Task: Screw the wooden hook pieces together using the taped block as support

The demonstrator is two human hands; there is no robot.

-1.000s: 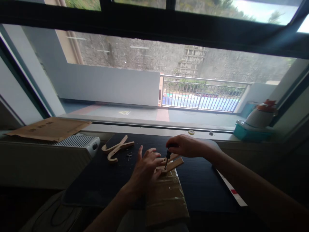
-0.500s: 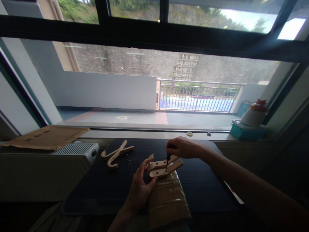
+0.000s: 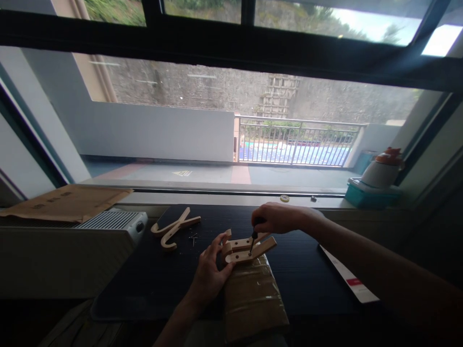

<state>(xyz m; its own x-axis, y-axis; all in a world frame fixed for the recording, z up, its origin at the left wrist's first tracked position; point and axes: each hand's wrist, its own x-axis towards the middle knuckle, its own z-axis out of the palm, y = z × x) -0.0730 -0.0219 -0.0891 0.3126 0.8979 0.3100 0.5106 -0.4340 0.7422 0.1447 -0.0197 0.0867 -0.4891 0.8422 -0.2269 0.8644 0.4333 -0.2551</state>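
My right hand (image 3: 274, 218) is closed around the dark handle of a screwdriver (image 3: 252, 243), held nearly upright. Its tip meets a hole in the nearer pale wooden hook (image 3: 241, 258). A second wooden hook (image 3: 241, 244) lies alongside, partly hidden by my right hand. My left hand (image 3: 211, 269) grips the curved left end of the hooks, thumb at the near side and fingers at the far side. Beneath the hooks is a brown block wrapped in shiny clear tape (image 3: 255, 299). Whether a screw sits in the hole is too small to tell.
Two more wooden hooks (image 3: 177, 226) lie crossed on the dark table (image 3: 155, 279), with several screws (image 3: 193, 237) beside them. A white and red card (image 3: 356, 282) lies right. A tape roll (image 3: 284, 198) and a teal box (image 3: 372, 195) with a white bottle (image 3: 381, 169) stand on the sill.
My right hand has turned slightly around the screwdriver, and its forearm sits a little higher, showing more of the card. The view has shifted slightly; my left hand keeps its hold.
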